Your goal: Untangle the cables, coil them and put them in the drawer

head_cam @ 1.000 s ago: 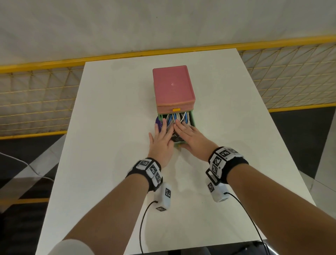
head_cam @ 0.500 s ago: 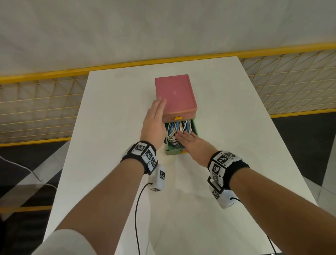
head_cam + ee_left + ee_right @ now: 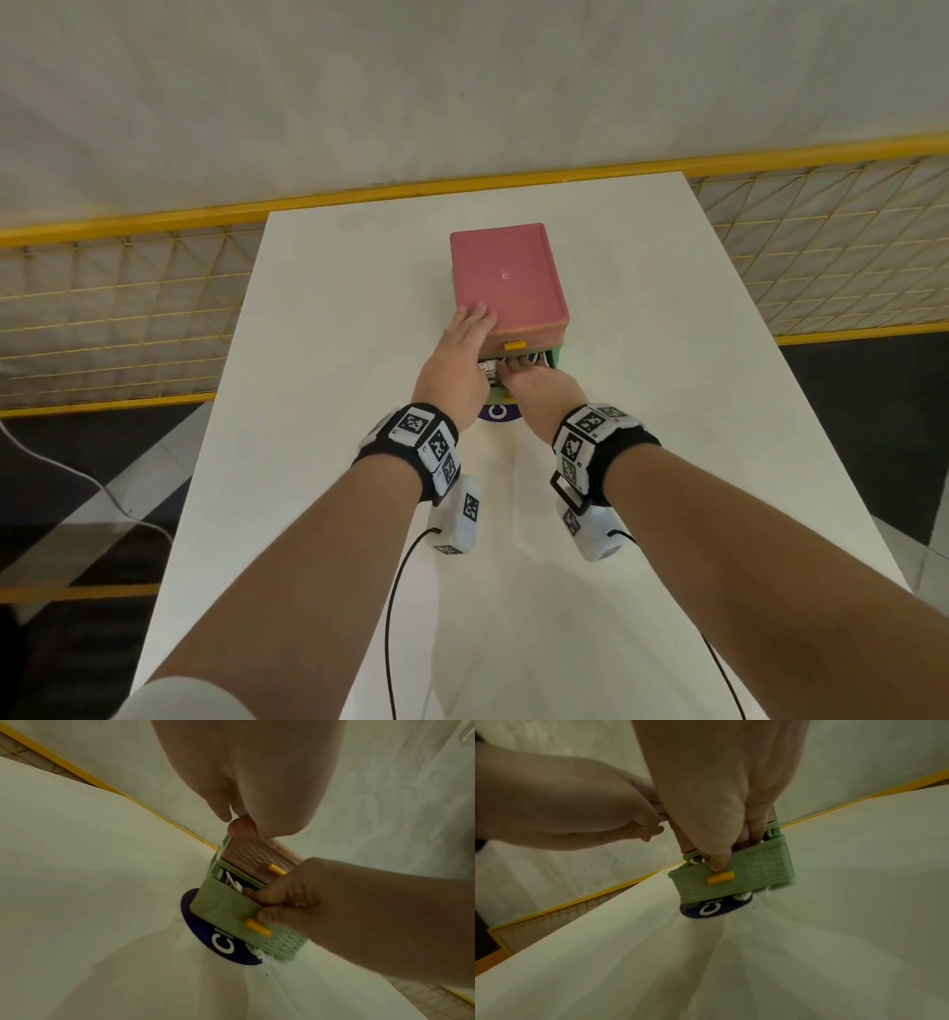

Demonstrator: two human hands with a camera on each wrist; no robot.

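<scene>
A pink box [image 3: 508, 280] stands mid-table with its green drawer [image 3: 231, 908] partly pulled out. White and blue cables [image 3: 232, 882] lie inside the drawer, mostly hidden by my hands. My left hand [image 3: 462, 339] rests flat on the box's near left top corner, its thumb against the side. My right hand [image 3: 539, 383] grips the drawer front: its fingers curl over the rim into the drawer, and its thumb [image 3: 718, 862] presses the front just above the yellow handle [image 3: 721, 878]. A white cable bit [image 3: 741, 896] pokes out under the drawer.
A round dark blue sticker [image 3: 221, 943] lies on the white table [image 3: 642, 462] under the drawer. Yellow mesh fencing [image 3: 128, 318] runs behind and beside the table. The table's left and right edges are close to both forearms.
The drawer has slid further into the box, and my right hand went with it, now gripping its front. My left hand moved from the drawer to the box top and stays there.
</scene>
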